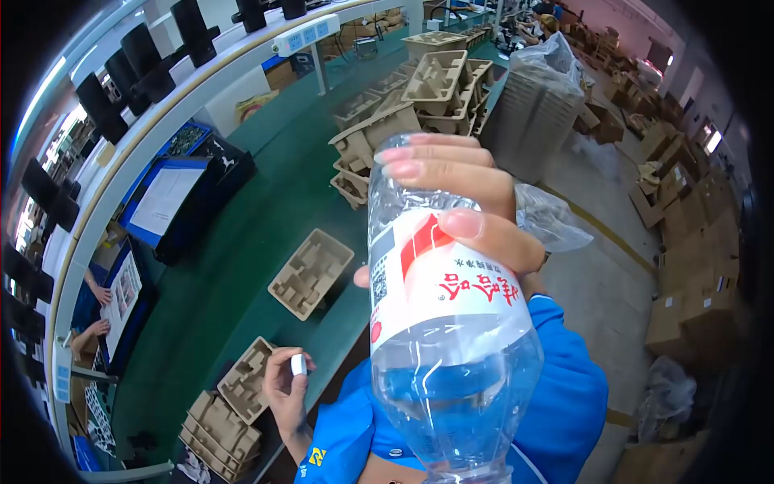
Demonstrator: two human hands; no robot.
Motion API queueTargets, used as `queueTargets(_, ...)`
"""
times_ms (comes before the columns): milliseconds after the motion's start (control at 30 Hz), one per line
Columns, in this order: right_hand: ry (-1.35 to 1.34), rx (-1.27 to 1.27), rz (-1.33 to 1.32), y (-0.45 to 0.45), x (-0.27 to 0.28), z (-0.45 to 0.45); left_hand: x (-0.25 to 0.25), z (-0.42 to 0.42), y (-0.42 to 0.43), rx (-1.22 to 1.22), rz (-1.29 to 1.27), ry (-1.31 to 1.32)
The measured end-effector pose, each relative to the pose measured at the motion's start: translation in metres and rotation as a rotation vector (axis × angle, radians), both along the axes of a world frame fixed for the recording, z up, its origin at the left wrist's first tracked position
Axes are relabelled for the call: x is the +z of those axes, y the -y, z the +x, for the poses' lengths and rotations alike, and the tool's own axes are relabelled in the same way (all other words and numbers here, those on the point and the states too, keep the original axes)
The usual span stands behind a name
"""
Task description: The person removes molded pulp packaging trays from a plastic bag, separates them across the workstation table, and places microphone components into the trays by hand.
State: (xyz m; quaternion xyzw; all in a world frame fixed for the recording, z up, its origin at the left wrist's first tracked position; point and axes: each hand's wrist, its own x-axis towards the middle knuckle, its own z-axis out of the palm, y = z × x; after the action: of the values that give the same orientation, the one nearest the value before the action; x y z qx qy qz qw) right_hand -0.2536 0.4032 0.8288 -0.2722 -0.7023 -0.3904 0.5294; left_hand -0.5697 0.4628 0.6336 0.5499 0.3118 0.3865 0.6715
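A clear plastic bottle (451, 363) with a white and red label fills the middle of the view, its neck pointing down toward me and water inside. My right hand (463, 194) wraps round its base end, close to the camera. Lower and to the left, my left hand (286, 387) pinches a small white cap (299, 365) between thumb and finger. Just beside that hand, a brown pulp tray (249, 379) rests on the green bench (201, 298). Another pulp tray (311, 274) lies farther up the bench.
Stacked pulp trays (439, 85) stand at the top centre, more (218, 436) at the lower left. Blue bins (165, 202) line the bench's far side. A co-worker's hands (98, 310) touch a sheet at left. Cardboard boxes (685, 315) and plastic bags occupy the right.
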Motion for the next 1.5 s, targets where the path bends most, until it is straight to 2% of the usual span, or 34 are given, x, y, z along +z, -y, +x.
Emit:
queueTargets(33,-0.046,0.005,-0.043,0.005,0.007,-0.005,0.0,0.002,0.001,-0.024,0.016,0.027)
queueTargets(100,0.216,-0.038,0.187,-0.019,0.011,0.023,0.018,0.014,0.004,-0.075,0.045,0.056)
queueTargets(233,0.294,-0.028,0.288,-0.022,0.026,0.027,0.032,0.022,0.004,-0.201,0.199,0.024)
queueTargets(400,0.373,-0.024,0.4,-0.018,0.048,0.033,0.027,0.023,0.009,-0.23,0.192,-0.042)
queueTargets(600,0.034,-0.043,0.074,0.015,0.043,0.008,0.026,0.025,0.011,-0.23,0.183,-0.09)
queueTargets(767,0.245,-0.059,0.236,-0.001,0.054,0.026,0.024,0.026,0.013,-0.225,0.17,-0.069)
queueTargets(833,0.341,-0.078,0.326,-0.006,0.06,0.033,0.031,0.03,0.015,-0.212,0.059,0.046)
queueTargets(933,0.42,-0.095,0.405,-0.006,0.066,0.038,0.02,0.025,0.012,-0.213,0.157,-0.092)
queueTargets(1100,0.446,-0.104,0.429,-0.007,0.067,0.043,0.022,0.028,0.013,-0.2,0.153,-0.114)
queueTargets(1267,0.242,-0.006,0.442,-0.031,0.047,0.039,0.02,0.029,0.012,-0.197,0.148,-0.119)
queueTargets(1400,0.43,-0.108,0.449,-0.008,0.07,0.047,0.021,0.032,0.014,-0.182,0.13,-0.145)
queueTargets(1500,0.464,-0.124,0.426,-0.003,0.072,0.047,0.02,0.033,0.014,-0.173,0.136,-0.178)
